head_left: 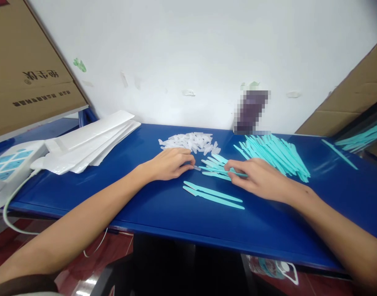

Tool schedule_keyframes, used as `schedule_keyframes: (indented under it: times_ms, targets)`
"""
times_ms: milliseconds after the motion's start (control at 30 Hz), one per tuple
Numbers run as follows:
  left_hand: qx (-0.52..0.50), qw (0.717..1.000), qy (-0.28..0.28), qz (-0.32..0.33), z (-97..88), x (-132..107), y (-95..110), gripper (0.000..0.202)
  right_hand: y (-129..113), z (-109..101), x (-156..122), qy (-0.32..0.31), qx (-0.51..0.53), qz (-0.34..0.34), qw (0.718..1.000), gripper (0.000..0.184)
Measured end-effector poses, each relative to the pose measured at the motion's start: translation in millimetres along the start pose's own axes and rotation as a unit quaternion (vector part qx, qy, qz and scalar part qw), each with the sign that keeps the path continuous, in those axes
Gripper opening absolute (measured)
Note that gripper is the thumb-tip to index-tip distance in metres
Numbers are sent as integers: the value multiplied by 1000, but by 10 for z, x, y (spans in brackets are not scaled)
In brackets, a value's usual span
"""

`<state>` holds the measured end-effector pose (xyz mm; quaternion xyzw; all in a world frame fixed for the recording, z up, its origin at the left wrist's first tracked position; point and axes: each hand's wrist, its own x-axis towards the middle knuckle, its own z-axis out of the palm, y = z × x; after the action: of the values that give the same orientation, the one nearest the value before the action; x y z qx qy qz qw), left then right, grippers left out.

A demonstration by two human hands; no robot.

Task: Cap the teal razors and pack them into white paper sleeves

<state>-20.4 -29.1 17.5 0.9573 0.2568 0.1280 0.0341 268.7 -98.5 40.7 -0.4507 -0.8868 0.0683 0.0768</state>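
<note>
My left hand (174,163) pinches a small translucent cap (196,167) between thumb and finger, beside a heap of similar caps (188,142). My right hand (253,174) is closed on a teal eyebrow razor (211,169), whose tip points left at the cap. Whether the tip is inside the cap is too small to tell. Under and behind it lie several razors (217,158) with pale covered ends. Nearer me, two teal razors (213,195) rest side by side. A large pile of teal razors (274,154) lies behind my right hand.
White plastic mailing bags (93,142) and a white power strip (14,162) with a cable lie at the left of the blue table (164,222). Cardboard boxes (31,70) stand on both sides. A blurred dark rectangle (253,111) leans on the wall. More razors (365,133) lie far right.
</note>
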Motion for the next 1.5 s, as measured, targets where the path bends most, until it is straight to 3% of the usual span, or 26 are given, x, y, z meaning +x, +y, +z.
schedule_keyframes:
  times_ms: [400,633,700,867,1000,1233,1500]
  targets:
    - [-17,1000,23,10,28,7,29,18,-22,32,15,12,25,-1,1000,19]
    - [-77,986,146,-9,92,37,124,24,-91,116,18,109,39,-29,993,19]
    - [-56,986,157,-6,95,44,111,26,-52,119,19,120,21,-23,992,20]
    - [105,991,79,-18,21,24,-5,32,59,138,29,90,-49,0,995,25]
    - [171,983,34,-60,-80,-35,-111,32,7,123,9,110,-44,-21,993,29]
    - [164,985,-7,-59,-127,-54,-83,32,-234,144,-28,28,-2,-105,994,27]
    - [95,994,-16,-52,-79,-8,16,28,-244,80,-10,-57,49,-21,997,8]
